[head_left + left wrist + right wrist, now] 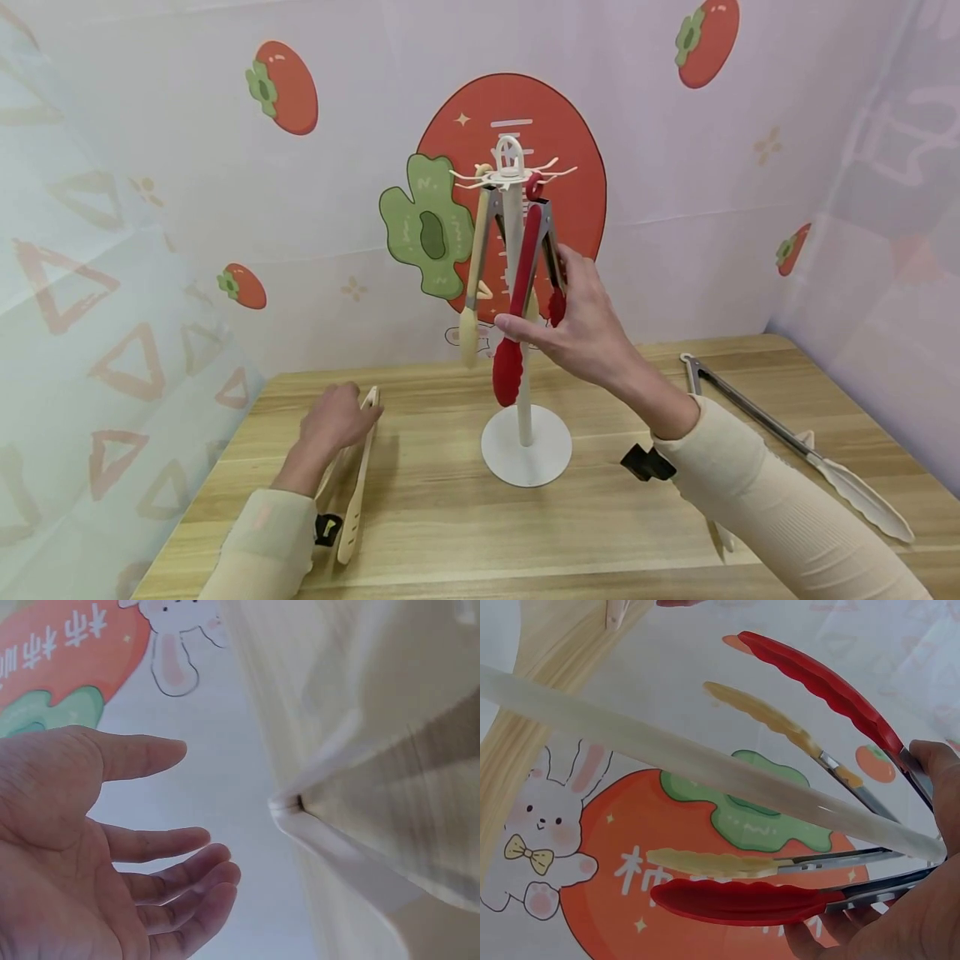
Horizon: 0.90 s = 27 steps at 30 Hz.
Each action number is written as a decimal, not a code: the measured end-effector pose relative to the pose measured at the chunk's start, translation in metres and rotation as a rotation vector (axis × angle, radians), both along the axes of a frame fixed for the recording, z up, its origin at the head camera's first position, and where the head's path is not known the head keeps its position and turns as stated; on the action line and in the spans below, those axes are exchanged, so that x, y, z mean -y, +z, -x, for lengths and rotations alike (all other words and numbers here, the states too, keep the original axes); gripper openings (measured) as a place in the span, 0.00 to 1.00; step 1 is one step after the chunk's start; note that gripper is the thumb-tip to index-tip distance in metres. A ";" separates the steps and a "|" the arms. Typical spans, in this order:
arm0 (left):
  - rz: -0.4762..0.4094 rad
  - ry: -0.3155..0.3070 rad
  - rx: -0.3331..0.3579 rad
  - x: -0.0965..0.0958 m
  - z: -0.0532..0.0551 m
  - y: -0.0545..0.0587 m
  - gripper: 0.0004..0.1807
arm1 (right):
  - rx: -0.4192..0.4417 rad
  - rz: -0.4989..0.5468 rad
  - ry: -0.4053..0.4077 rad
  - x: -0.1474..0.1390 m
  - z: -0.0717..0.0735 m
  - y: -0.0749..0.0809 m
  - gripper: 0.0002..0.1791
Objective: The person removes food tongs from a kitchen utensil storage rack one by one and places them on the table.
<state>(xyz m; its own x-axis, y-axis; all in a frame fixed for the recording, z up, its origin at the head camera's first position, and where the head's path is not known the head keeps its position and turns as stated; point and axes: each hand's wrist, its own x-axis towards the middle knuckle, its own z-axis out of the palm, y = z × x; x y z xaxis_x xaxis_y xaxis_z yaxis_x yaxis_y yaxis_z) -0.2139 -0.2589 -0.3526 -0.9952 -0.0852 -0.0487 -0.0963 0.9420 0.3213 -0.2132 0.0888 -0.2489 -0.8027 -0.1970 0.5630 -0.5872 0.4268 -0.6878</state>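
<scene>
A pair of red-tipped tongs (527, 260) hangs by its ring from a white stand (525, 468) with hooks on top. My right hand (592, 333) grips these tongs, thumb on one arm and fingers round the other; their arms are spread in the right wrist view. Beside them on the stand hangs a pair of beige-tipped tongs (477, 250). At the left, another pair of beige tongs (355, 504) lies on the table, arms parted. Over its hinge end is my left hand (97, 855), fingers loosely bent with a gap before the tongs in the left wrist view.
Long grey-and-white tongs (776, 429) lie on the wooden table (442, 533) at the right, partly behind my right sleeve. A printed cloth (360, 100) with persimmon pictures hangs behind the table.
</scene>
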 end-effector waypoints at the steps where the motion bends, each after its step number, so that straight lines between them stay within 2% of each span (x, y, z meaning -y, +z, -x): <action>1: 0.003 -0.008 -0.014 -0.002 0.000 0.002 0.33 | 0.001 -0.001 0.000 0.000 0.000 0.000 0.55; 10: -0.023 -0.057 -0.126 -0.018 -0.004 0.014 0.33 | 0.013 0.032 0.033 -0.002 -0.002 0.003 0.54; 27: -0.064 -0.060 -0.214 -0.034 -0.004 0.029 0.33 | 0.005 0.069 0.096 -0.011 -0.010 0.009 0.51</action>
<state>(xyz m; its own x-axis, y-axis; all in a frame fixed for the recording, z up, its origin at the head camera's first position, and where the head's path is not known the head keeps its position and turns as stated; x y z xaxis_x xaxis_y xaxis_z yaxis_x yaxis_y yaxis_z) -0.2097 -0.2251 -0.3239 -0.9866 -0.0288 0.1603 0.0361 0.9212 0.3875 -0.2030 0.0998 -0.2403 -0.7846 -0.2342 0.5740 -0.6198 0.3206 -0.7163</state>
